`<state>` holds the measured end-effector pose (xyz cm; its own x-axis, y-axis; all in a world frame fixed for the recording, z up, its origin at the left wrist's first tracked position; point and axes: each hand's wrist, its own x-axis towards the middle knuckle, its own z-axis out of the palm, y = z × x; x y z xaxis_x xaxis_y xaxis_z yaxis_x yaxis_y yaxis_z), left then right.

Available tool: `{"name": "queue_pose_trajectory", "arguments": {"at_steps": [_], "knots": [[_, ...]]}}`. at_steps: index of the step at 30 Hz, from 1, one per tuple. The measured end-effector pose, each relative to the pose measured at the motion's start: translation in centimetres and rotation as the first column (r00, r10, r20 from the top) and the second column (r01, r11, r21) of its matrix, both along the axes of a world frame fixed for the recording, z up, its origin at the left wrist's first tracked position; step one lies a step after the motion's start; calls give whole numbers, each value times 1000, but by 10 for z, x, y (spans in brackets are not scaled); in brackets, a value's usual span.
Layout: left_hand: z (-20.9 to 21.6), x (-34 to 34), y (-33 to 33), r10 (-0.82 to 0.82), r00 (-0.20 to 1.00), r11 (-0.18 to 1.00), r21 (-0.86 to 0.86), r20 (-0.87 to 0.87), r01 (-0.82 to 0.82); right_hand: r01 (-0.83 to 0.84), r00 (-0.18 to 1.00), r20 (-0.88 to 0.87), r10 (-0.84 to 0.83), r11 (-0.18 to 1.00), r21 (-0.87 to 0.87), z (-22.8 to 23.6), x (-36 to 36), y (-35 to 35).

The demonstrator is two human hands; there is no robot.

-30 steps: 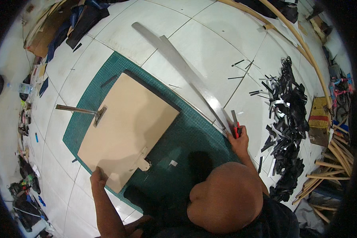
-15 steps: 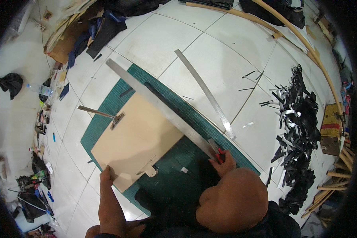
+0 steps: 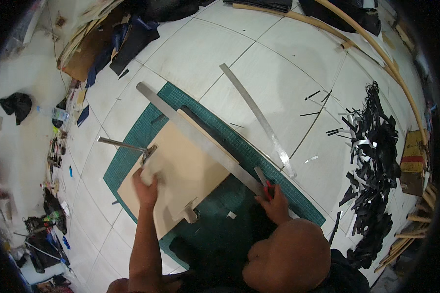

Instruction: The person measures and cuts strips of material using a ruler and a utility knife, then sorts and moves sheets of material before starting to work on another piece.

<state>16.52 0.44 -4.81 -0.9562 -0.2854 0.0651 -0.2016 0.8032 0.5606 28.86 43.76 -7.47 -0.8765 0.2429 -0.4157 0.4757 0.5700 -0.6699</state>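
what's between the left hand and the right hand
From the left hand to the right hand: beige sheet, then green mat, as the head view shows.

No lettering or number can be read. Any marks on the long metal straightedge (image 3: 200,136), running from ten toward four o'clock, or the gridded green mat (image 3: 298,205) beneath it are too small. The red-banded box (image 3: 413,151) at three o'clock and the clear bottle (image 3: 58,114) past nine are too blurred.
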Motion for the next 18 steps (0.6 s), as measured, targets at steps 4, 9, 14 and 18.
{"name": "queue_pose_trajectory", "arguments": {"at_steps": [4, 9, 14, 18], "knots": [[9, -94, 97, -406, 897, 906, -52, 174, 420, 12, 1000, 4, -12, 1000, -6, 2, -6, -7], [-5, -149, 119, -426, 823, 823, -217, 376, 525, 55, 998, 45, -51, 995, -85, 12, -10, -7], [-4, -159, 130, -447, 784, 809, -180, 431, 560, 59, 996, 77, -54, 996, -66, 14, -21, -1], [0, -163, 129, -423, 791, 811, -206, 442, 548, 76, 982, 182, -55, 991, -109, 14, -28, 3]]}}
